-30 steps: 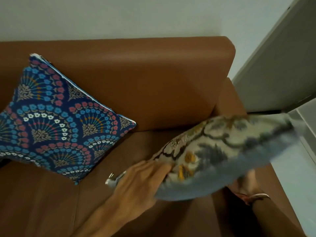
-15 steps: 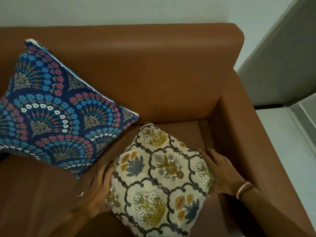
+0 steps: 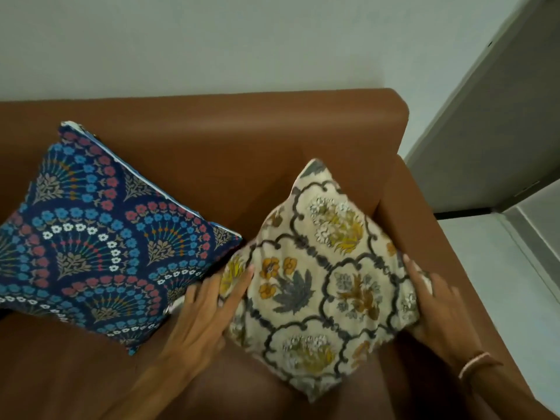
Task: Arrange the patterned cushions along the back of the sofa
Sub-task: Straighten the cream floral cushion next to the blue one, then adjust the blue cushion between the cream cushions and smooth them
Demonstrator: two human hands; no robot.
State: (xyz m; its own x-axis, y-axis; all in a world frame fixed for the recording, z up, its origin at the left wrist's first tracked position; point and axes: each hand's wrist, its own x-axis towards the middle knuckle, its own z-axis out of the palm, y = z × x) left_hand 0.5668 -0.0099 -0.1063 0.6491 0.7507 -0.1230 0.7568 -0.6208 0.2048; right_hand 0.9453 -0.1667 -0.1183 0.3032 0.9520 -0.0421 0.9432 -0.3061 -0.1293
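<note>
A cream cushion (image 3: 321,277) with grey lattice and yellow flowers stands on one corner in the right corner of the brown sofa (image 3: 230,140), leaning toward the backrest. My left hand (image 3: 209,310) presses flat on its left edge. My right hand (image 3: 436,304) holds its right edge by the armrest. A dark blue cushion (image 3: 100,237) with fan-shaped flower rows leans on the backrest to the left, its right corner touching the cream cushion.
The sofa's right armrest (image 3: 424,225) runs close beside my right hand. A pale wall (image 3: 212,40) stands behind the sofa. A grey door (image 3: 497,122) and light floor (image 3: 500,274) lie to the right.
The cream cushion went from held flat in the air to lying on the seat, then tipped up onto its corner against the backrest. Both hands moved with it.
</note>
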